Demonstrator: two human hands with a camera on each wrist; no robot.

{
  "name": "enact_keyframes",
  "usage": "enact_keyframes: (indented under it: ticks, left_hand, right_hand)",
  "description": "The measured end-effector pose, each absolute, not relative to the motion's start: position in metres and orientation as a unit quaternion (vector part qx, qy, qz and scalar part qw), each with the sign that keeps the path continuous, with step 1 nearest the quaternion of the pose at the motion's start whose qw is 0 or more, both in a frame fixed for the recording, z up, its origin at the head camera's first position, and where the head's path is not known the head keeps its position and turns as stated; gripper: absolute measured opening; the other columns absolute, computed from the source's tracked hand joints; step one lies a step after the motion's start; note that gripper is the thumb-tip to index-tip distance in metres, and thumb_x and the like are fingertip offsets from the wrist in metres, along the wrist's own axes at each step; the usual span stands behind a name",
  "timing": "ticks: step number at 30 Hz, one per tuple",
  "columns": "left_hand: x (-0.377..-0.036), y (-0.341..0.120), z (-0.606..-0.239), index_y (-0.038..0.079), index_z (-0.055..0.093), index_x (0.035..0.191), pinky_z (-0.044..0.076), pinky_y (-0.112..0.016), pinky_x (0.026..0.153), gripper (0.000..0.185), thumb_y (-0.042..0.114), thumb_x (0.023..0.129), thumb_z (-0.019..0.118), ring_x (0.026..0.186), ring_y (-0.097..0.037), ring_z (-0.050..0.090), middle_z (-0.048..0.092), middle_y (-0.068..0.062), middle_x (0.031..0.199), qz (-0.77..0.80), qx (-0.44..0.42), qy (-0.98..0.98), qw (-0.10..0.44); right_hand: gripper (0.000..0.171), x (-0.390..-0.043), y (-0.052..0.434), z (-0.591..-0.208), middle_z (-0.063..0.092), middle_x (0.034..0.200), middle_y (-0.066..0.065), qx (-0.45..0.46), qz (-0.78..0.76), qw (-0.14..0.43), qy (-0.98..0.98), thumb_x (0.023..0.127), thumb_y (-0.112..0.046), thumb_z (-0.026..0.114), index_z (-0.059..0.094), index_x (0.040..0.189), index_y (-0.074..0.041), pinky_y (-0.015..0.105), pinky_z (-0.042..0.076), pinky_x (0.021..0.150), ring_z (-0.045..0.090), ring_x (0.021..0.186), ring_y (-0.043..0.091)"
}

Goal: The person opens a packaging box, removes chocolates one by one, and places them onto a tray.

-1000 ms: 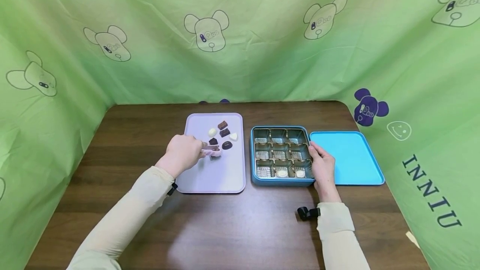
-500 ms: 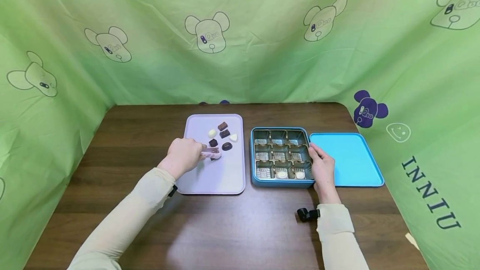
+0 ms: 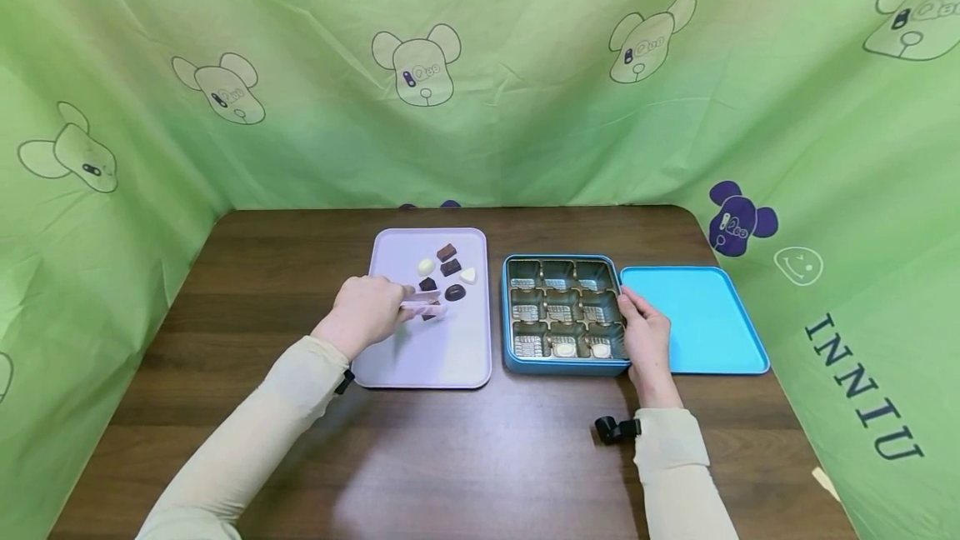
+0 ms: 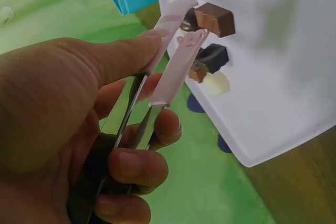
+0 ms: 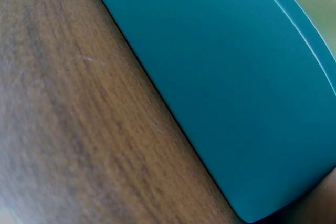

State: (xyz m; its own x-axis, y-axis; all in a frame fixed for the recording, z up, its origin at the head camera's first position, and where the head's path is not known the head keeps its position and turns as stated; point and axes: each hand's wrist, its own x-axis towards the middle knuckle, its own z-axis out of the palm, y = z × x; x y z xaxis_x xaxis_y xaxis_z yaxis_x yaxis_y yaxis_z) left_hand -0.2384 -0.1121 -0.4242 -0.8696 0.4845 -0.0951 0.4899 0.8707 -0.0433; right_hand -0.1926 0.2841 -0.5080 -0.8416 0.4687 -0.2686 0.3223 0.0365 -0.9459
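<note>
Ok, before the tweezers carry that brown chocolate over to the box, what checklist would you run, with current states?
1. Left hand holds the tweezers firmly: ok.
2. Tweezer tips close on the brown chocolate: cannot tell; the tips meet it in the left wrist view, but the grip itself is hidden.
3. Chocolate lifted off the tray: cannot tell.
4. Right hand steadies the box at its right edge: ok.
5. Empty cells free in the box: ok; the back and middle rows look empty.
6. Lid lies aside, right of the box: ok.
</note>
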Motion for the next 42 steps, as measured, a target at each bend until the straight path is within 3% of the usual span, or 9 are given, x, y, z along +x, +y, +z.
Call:
enact_keyframes:
  ticks: [9, 15, 20, 27, 33, 42]
  left_hand:
    - [-0.238, -0.103, -0.402, 0.025, 0.075, 0.119, 0.052, -0.048, 0.056, 0.032, 0.045, 0.095, 0.068, 0.075, -0.028, 0.070, 0.074, -0.007, 0.087, -0.004, 0.278, 0.960, 0.010]
    - [-0.235, -0.077, -0.376, 0.026, 0.071, 0.129, 0.049, -0.040, 0.051, 0.037, 0.043, 0.096, 0.068, 0.071, -0.019, 0.066, 0.074, -0.003, 0.090, 0.021, 0.328, 0.944, 0.014]
    - [-0.229, -0.049, -0.362, 0.030, 0.071, 0.127, 0.046, -0.037, 0.044, 0.034, 0.046, 0.097, 0.066, 0.069, -0.018, 0.066, 0.073, 0.000, 0.087, 0.010, 0.367, 0.930, -0.006]
    - [-0.222, -0.009, -0.351, 0.034, 0.069, 0.128, 0.055, -0.042, 0.058, 0.033, 0.048, 0.098, 0.062, 0.079, -0.016, 0.069, 0.074, 0.005, 0.092, -0.033, 0.400, 0.916, 0.015]
    - [-0.217, 0.017, -0.354, 0.034, 0.070, 0.126, 0.055, -0.039, 0.059, 0.033, 0.050, 0.099, 0.061, 0.080, -0.015, 0.069, 0.074, 0.005, 0.091, -0.066, 0.416, 0.906, 0.039]
    - [-0.209, 0.049, -0.374, 0.030, 0.075, 0.097, 0.056, -0.038, 0.063, 0.021, 0.047, 0.097, 0.063, 0.079, -0.013, 0.066, 0.072, 0.007, 0.091, -0.131, 0.416, 0.899, 0.042]
  right_hand:
    - [0.051, -0.193, 0.286, -0.508, 0.043, 0.157, 0.007, -0.266, 0.635, 0.063, -0.722, 0.106, -0.037, 0.051, 0.048, 0.151, -0.011, 0.037, 0.033, 0.116, 0.039, 0.143, 0.021]
    - [0.050, -0.193, 0.286, -0.508, 0.044, 0.157, 0.007, -0.267, 0.636, 0.063, -0.721, 0.107, -0.036, 0.051, 0.048, 0.151, -0.012, 0.037, 0.034, 0.115, 0.040, 0.142, 0.020]
    - [0.050, -0.192, 0.286, -0.509, 0.043, 0.157, 0.007, -0.264, 0.636, 0.061, -0.723, 0.107, -0.036, 0.050, 0.048, 0.151, -0.012, 0.038, 0.033, 0.116, 0.038, 0.144, 0.021]
    - [0.052, -0.191, 0.286, -0.508, 0.041, 0.158, 0.007, -0.260, 0.638, 0.059, -0.722, 0.107, -0.037, 0.050, 0.047, 0.151, -0.012, 0.038, 0.032, 0.117, 0.037, 0.145, 0.021]
    - [0.052, -0.191, 0.286, -0.508, 0.042, 0.158, 0.007, -0.262, 0.639, 0.058, -0.721, 0.106, -0.038, 0.051, 0.047, 0.151, -0.012, 0.037, 0.032, 0.116, 0.037, 0.144, 0.021]
    - [0.054, -0.192, 0.285, -0.509, 0.042, 0.158, 0.007, -0.263, 0.638, 0.061, -0.721, 0.105, -0.040, 0.051, 0.048, 0.151, -0.012, 0.037, 0.033, 0.116, 0.037, 0.144, 0.021]
